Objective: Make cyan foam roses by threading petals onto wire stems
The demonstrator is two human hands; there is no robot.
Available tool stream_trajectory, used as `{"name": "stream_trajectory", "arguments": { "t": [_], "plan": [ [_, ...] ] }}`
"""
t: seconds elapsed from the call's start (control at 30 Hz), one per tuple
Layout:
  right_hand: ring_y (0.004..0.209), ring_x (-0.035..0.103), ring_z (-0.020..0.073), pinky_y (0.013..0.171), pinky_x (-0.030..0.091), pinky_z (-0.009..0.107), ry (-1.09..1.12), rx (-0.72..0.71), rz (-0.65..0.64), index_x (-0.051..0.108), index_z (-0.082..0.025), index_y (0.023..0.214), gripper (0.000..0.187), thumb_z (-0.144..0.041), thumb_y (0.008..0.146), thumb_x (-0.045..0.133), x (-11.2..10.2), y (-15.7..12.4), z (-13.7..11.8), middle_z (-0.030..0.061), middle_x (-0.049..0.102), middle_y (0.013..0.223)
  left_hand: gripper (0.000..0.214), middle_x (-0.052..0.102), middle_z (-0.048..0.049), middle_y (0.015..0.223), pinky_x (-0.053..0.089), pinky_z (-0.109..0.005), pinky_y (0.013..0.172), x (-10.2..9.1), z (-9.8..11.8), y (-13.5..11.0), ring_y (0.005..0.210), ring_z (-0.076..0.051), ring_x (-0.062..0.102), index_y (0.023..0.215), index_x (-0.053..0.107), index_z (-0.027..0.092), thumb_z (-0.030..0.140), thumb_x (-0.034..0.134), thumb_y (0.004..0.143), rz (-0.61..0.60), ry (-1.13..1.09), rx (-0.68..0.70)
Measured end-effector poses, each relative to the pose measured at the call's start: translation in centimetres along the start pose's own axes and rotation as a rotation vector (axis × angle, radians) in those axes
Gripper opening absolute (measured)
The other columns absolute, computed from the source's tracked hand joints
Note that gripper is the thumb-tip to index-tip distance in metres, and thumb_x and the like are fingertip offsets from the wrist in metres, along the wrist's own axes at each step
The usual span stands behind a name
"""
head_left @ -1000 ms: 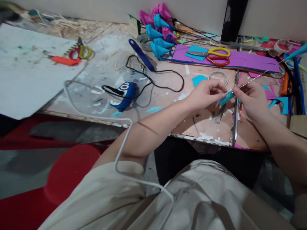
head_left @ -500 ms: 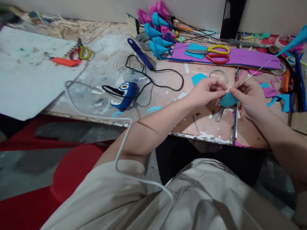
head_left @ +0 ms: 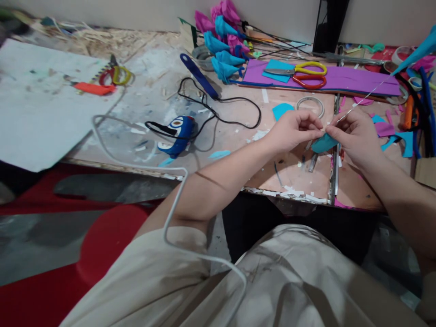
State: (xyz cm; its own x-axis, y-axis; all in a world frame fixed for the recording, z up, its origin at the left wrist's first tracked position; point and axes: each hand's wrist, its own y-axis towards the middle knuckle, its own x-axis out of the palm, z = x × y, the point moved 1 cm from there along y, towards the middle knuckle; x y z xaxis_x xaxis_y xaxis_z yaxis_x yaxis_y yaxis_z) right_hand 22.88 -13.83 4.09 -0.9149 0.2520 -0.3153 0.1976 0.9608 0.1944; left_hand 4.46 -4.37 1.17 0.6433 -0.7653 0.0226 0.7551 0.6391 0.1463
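Observation:
My right hand (head_left: 356, 134) is closed, pinching a rounded blue foam piece (head_left: 323, 143) together with a thin wire stem (head_left: 363, 101). The stem slants up to the right and ends in a blue cone-shaped flower (head_left: 417, 51). My left hand (head_left: 299, 129) is closed too, thumb and fingertips pressed together at the upper edge of the blue piece, close to the right thumb. What lies between the left fingertips is too small to make out. Just behind the left hand are another blue foam piece (head_left: 282, 111) and a roll of clear tape (head_left: 310, 107).
Yellow-and-red scissors (head_left: 308, 75) lie on purple foam sheets (head_left: 357, 81). Blue and pink flowers (head_left: 225, 45) are bunched at the back. A blue corded device (head_left: 177, 136), red-and-yellow pliers (head_left: 116, 75) and white board (head_left: 44, 100) are on the left. Foam scraps (head_left: 384, 129) litter the right.
The left fingertips have shifted slightly right, closer to the right thumb. The flower at the stem's end has dipped a little to the left. Both hands keep their pinch.

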Motion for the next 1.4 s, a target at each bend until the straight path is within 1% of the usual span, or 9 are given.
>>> {"name": "stream_trajectory", "arguments": {
  "t": [0.2,0.33,0.43,0.57,0.73,0.93,1.1,1.23,1.4],
  "plan": [
    [0.073,0.068,0.0208,0.066,0.061,0.038,0.010,-0.018,0.007,0.070,-0.026,0.083,0.031,-0.047,0.082,0.093,0.2,0.0,0.0,0.0008,0.070,0.077,0.036,0.078,-0.0018,0.086,0.064,-0.028,0.083,-0.1,0.3,-0.1,0.084,-0.013,0.077,0.094,0.073,0.017,0.034,0.100,0.077,0.001,0.033,0.005],
    [0.071,0.066,0.0197,0.064,0.059,0.037,0.024,-0.038,0.003,0.070,-0.025,0.083,0.031,-0.046,0.081,0.094,0.2,-0.1,-0.1,0.0003,0.066,0.075,0.026,0.078,-0.0014,0.087,0.064,-0.026,0.082,0.0,0.3,-0.2,0.084,-0.013,0.078,0.094,0.073,0.016,0.022,0.094,0.080,0.004,0.043,0.017],
    [0.072,0.065,0.0196,0.063,0.058,0.036,0.005,-0.025,-0.003,0.067,-0.025,0.082,0.032,-0.044,0.082,0.093,0.3,-0.1,0.0,0.0004,0.064,0.075,0.020,0.080,-0.0017,0.088,0.063,-0.025,0.079,0.1,0.6,-0.4,0.087,-0.014,0.080,0.098,0.074,0.017,0.017,0.087,0.083,-0.004,0.122,0.051],
    [0.074,0.066,0.0207,0.065,0.059,0.038,-0.007,-0.014,-0.008,0.066,-0.026,0.080,0.028,-0.038,0.082,0.091,0.3,-0.1,-0.1,0.0008,0.065,0.075,0.018,0.084,-0.0029,0.093,0.062,-0.024,0.078,0.3,1.2,-0.8,0.089,-0.015,0.081,0.104,0.075,0.017,0.014,0.078,0.087,0.008,0.272,0.129],
    [0.076,0.070,0.0219,0.070,0.061,0.040,0.006,-0.013,-0.029,0.067,-0.026,0.081,0.025,-0.036,0.083,0.090,0.4,-0.2,-0.2,0.0007,0.066,0.076,0.018,0.085,-0.0032,0.094,0.059,-0.024,0.078,0.5,1.8,-1.1,0.087,-0.014,0.081,0.106,0.074,0.017,0.013,0.073,0.088,0.005,0.406,0.176],
    [0.076,0.070,0.0214,0.070,0.061,0.039,-0.026,-0.037,-0.024,0.071,-0.026,0.082,0.020,-0.033,0.083,0.090,0.3,-0.2,-0.2,0.0010,0.071,0.079,0.013,0.084,-0.0029,0.091,0.059,-0.025,0.079,0.4,1.9,-1.1,0.085,-0.014,0.079,0.102,0.073,0.018,0.014,0.072,0.089,0.013,0.452,0.204],
    [0.069,0.069,0.0193,0.065,0.059,0.037,0.045,-0.008,-0.066,0.071,-0.025,0.082,0.021,-0.030,0.079,0.091,0.5,-0.2,0.0,-0.0007,0.071,0.076,0.014,0.082,-0.0031,0.091,0.058,-0.025,0.078,0.2,1.6,-1.0,0.084,-0.013,0.077,0.099,0.069,0.018,0.019,0.077,0.088,0.011,0.467,0.220],
    [0.074,0.072,0.0216,0.069,0.063,0.038,0.073,0.019,-0.061,0.070,-0.026,0.082,0.025,-0.027,0.076,0.094,0.6,-0.5,-0.1,-0.0008,0.073,0.077,0.022,0.079,-0.0029,0.093,0.059,-0.026,0.077,0.1,1.5,-1.0,0.083,-0.013,0.076,0.096,0.064,0.019,0.027,0.083,0.088,0.013,0.452,0.220],
    [0.078,0.073,0.0227,0.072,0.064,0.040,0.074,0.026,-0.081,0.069,-0.027,0.085,0.028,-0.031,0.078,0.095,0.7,-0.6,-0.1,0.0002,0.071,0.081,0.030,0.077,-0.0013,0.089,0.058,-0.028,0.076,0.1,1.6,-1.1,0.083,-0.016,0.077,0.097,0.063,0.021,0.029,0.089,0.083,0.029,0.412,0.185]
  ]
}}
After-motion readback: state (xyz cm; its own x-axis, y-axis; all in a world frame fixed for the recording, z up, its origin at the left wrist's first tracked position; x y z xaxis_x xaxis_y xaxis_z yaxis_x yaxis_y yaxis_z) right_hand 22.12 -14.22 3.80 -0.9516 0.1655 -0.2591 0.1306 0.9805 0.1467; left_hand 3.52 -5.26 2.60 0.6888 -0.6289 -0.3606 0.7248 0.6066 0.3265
